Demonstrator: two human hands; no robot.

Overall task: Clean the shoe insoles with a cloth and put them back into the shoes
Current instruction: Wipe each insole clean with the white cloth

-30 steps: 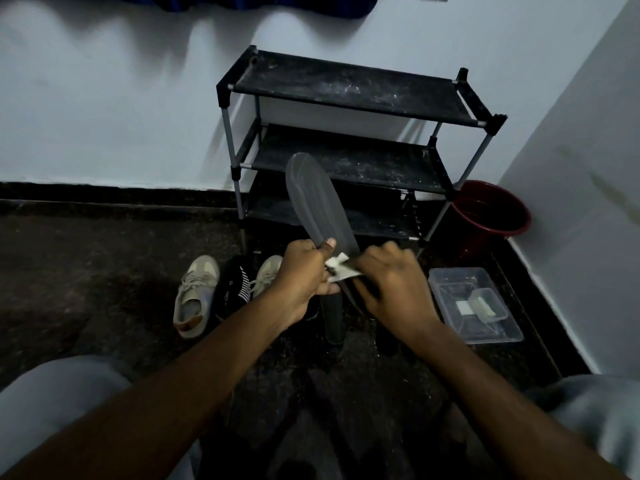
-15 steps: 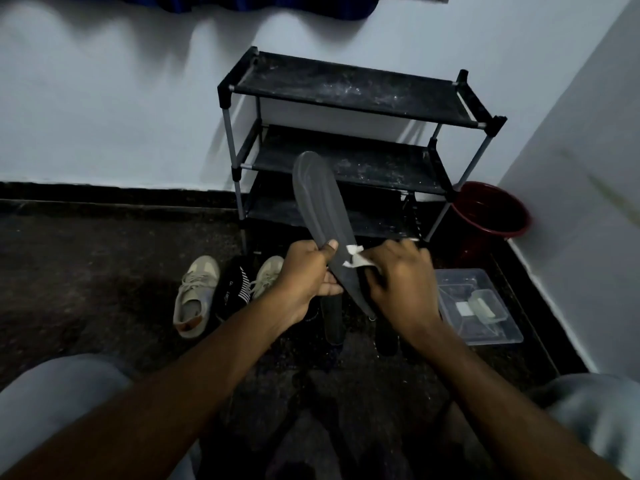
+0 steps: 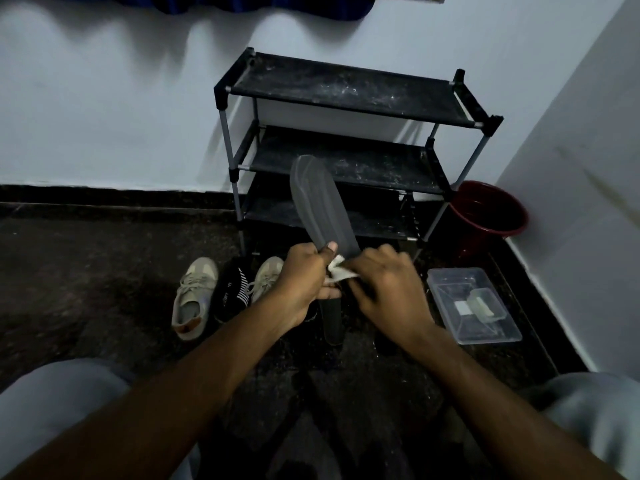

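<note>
Handling comes first: the dark insole (image 3: 322,206) stands tilted up at the middle of the frame, its toe end rising in front of the shoe rack (image 3: 346,95). It looks thin, light and bendy, likely to flop or fold if held only by a tip. The left hand (image 3: 301,277) grips its lower end, fingers curled round the edge and thumb laid on the face, which seems the right place to brace it. The right hand (image 3: 386,287) is closed over a small white cloth (image 3: 336,271), pressing it onto the insole just beside the left thumb (only a corner of cloth shows). Left of centre, a pair of beige sneakers (image 3: 194,299) lies on the dark floor with a black striped item (image 3: 232,292) between them; sock or shoe, I cannot tell. A dark long shape (image 3: 331,320) lies under the hands, too dim to name. At right sit a clear plastic box (image 3: 474,306) and a red bucket (image 3: 488,213), both apart from the sneakers, so nothing appears to block the path to them.
</note>
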